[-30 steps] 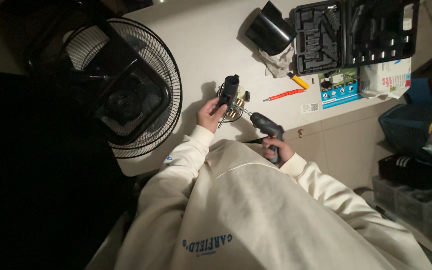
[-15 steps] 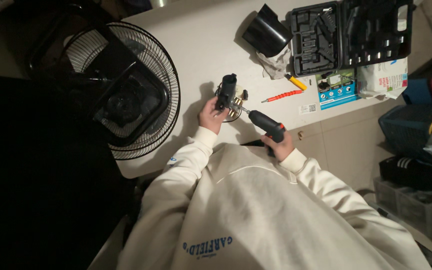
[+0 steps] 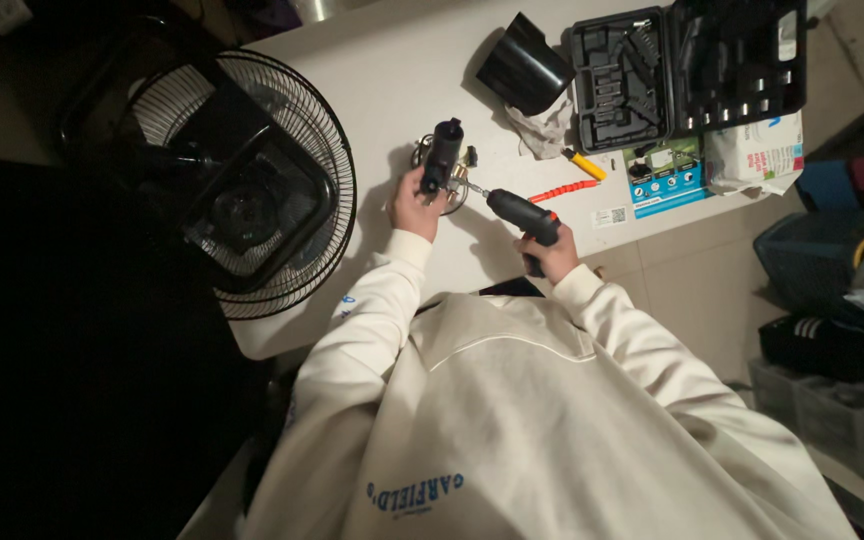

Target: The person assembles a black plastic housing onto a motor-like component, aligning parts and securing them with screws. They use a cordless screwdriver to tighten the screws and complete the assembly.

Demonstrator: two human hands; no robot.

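While steadying a black part point(image 3: 442, 158), left hand point(image 3: 414, 203); right hand point(image 3: 549, 256) gripping electric screwdriver point(image 3: 520, 214).

A single view looks almost straight down from well above the seated person's cream sweatshirt point(image 3: 512, 420), taking in the white tabletop point(image 3: 392, 120) ahead of them.

I sit at a white table point(image 3: 372, 90) lit from above, its top bright while the room to my left falls into near darkness. To my right the floor point(image 3: 712, 290) is pale tile with thin grout lines. Farther right, clear plastic storage bins point(image 3: 832, 420) stand along the edge, dark bags point(image 3: 832, 345) piled on them, and a blue crate point(image 3: 822, 255) sits close by. Shadows swallow the far left corner.
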